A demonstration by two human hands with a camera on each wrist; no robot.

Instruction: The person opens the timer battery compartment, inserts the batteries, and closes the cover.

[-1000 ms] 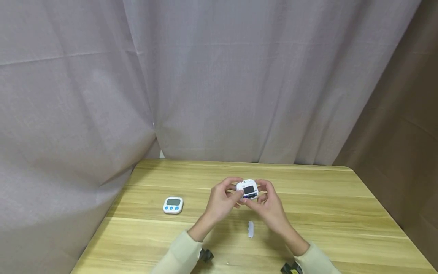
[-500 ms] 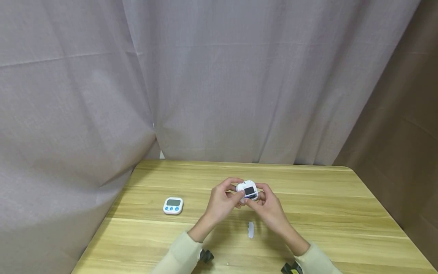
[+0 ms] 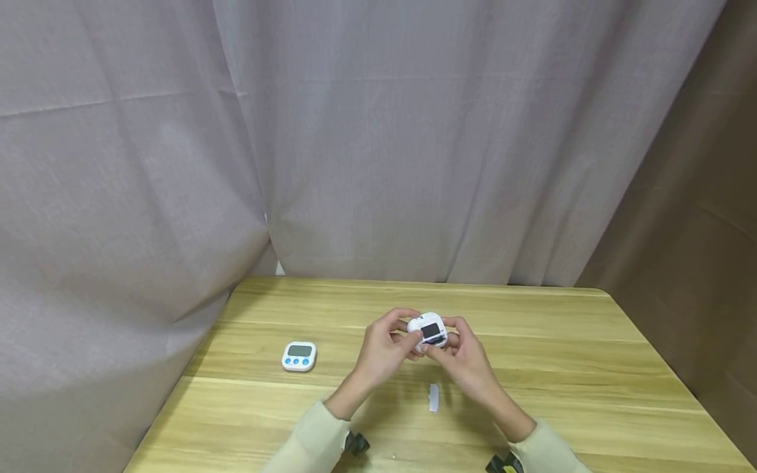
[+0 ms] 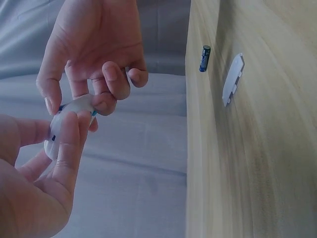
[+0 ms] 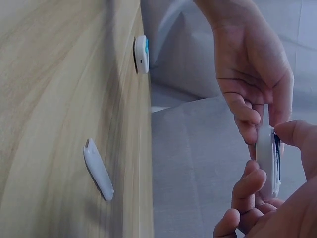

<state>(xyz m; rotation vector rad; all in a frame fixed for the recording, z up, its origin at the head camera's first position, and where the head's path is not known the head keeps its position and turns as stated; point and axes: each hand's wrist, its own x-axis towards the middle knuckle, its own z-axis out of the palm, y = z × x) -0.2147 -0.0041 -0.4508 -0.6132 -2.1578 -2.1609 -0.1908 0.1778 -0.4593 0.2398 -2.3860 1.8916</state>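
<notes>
Grey curtains hang behind a pale wood-grain table, where I stand watching a person at work. Seen from the head, two hands meet above the tabletop around a small white device, its back turned up to show a dark rectangle and an open slot along the lower edge. The left hand grips one side, thumb on top; the right hand pinches the other, thumb at the slot. At nine o'clock from them lies a white timer with blue buttons; at six o'clock, a loose white strip, perhaps a cover.

From the left wrist, the device sits at nine o'clock, between the fingers of both hands. Toward two o'clock from it, a dark-blue battery rests on the table, the strip near it at four o'clock.

From the right wrist, the device shows edge-on at four o'clock. I judge it light, stiff, hard plastic, smooth enough to slip from a loose pinch. Its rounded rims seem the best hold; the open slot is probably the fragile part, wanting gentle pressure.
</notes>
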